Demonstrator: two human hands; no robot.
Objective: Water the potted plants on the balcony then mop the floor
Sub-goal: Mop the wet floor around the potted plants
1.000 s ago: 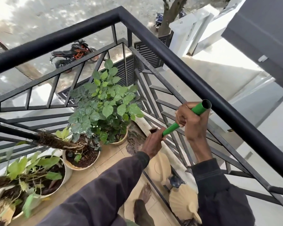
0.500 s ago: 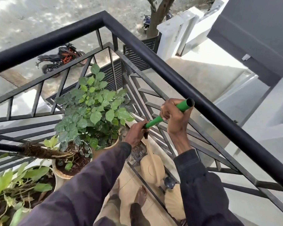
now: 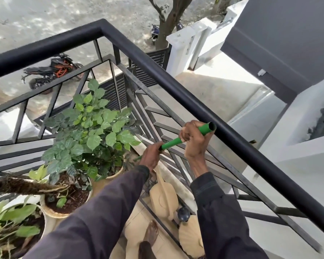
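Both hands grip a green mop handle [image 3: 174,142]: the right hand [image 3: 194,139] has its fingers curled tight round it just below the open top end, the left hand [image 3: 151,156] wraps it lower down. Left of the left fingers stands a leafy potted plant [image 3: 94,135], and the black railing [image 3: 185,94] runs just beyond the right fingers.

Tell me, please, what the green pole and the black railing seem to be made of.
The pole is a hollow tube, as its open end shows. Its smooth green surface suggests coated metal or plastic, and I cannot tell which. The railing is probably steel with matte black paint: a thick round top rail over thin flat bars.
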